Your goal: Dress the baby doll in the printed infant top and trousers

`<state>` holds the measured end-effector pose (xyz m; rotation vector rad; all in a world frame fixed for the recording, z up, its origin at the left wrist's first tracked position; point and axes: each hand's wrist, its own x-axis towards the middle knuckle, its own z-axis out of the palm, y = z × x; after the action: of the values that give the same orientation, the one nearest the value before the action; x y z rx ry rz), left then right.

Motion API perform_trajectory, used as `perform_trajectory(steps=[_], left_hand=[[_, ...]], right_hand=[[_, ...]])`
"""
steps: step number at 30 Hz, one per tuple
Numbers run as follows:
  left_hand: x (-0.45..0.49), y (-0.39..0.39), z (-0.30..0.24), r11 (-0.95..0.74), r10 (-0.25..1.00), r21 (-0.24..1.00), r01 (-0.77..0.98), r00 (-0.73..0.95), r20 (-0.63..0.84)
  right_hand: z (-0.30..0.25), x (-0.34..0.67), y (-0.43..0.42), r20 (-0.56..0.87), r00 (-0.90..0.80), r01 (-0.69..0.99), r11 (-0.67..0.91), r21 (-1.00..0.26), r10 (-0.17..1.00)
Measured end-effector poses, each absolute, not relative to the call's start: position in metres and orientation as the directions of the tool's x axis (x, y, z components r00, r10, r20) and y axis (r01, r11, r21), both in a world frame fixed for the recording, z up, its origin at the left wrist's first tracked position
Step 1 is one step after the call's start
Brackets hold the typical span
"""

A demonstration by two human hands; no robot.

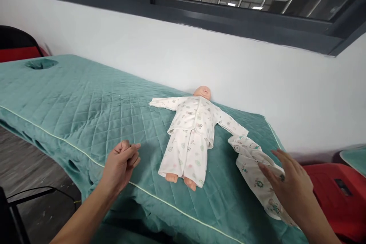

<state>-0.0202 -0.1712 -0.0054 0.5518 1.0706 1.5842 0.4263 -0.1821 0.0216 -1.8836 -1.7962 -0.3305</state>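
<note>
A baby doll [192, 131] in white printed pyjamas lies on its back on a teal quilted massage bed [85, 103], head toward the wall. My left hand [120, 164] hovers over the bed's near edge, left of the doll's legs, fingers loosely curled with nothing in them. My right hand [288, 183] lies with fingers stretched out on a loose white printed garment [257, 171], which is crumpled on the bed to the right of the doll.
The bed has a face hole [40, 63] at its far left end. A white wall and a dark window frame run behind it. A red stool or chair [340, 194] stands at the right. Dark floor and a black cable show at lower left.
</note>
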Motion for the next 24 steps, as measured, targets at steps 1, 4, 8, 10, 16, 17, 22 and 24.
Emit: perform_trajectory(steps=[1, 4, 8, 10, 16, 17, 22, 24], left_hand=[[-0.02, -0.168, -0.006, -0.003, 0.94, 0.859, -0.513, -0.294, -0.172], [-0.013, -0.151, -0.004, -0.03, 0.966, 0.872, -0.488, -0.238, -0.101], [0.012, -0.106, 0.008, -0.135, 0.978, 0.956, -0.261, -0.189, 0.086], [0.031, -0.074, 0.019, -0.177, 0.971, 0.984, -0.019, -0.167, 0.171], [0.097, 0.037, 0.035, -0.354, 0.905, 0.822, 0.446, -0.059, 0.422], [0.105, 0.052, 0.033, -0.384, 0.896, 0.78, 0.494, -0.003, 0.444], [0.121, 0.093, 0.019, -0.478, 0.879, 0.741, 0.473, 0.261, 0.4], [0.119, 0.094, 0.016, -0.483, 0.875, 0.754, 0.444, 0.283, 0.394]], right_hand=[[0.03, 0.415, -0.18, 0.549, 0.08, 0.971, 0.06, -0.233, 0.832], [0.047, 0.373, -0.17, 0.564, 0.099, 0.891, 0.179, -0.417, 0.82], [0.039, 0.317, -0.13, 0.484, 0.083, 0.743, 0.269, -0.612, 0.871], [0.034, 0.296, -0.093, 0.448, 0.094, 0.667, 0.278, -0.691, 0.889], [0.041, 0.258, 0.036, 0.344, 0.235, 0.531, 0.176, -0.829, 0.909], [0.039, 0.255, 0.049, 0.327, 0.205, 0.548, 0.169, -0.82, 0.923], [0.023, 0.254, 0.063, 0.367, 0.052, 0.58, 0.271, -0.768, 0.929], [0.02, 0.255, 0.057, 0.356, 0.074, 0.56, 0.257, -0.788, 0.931]])
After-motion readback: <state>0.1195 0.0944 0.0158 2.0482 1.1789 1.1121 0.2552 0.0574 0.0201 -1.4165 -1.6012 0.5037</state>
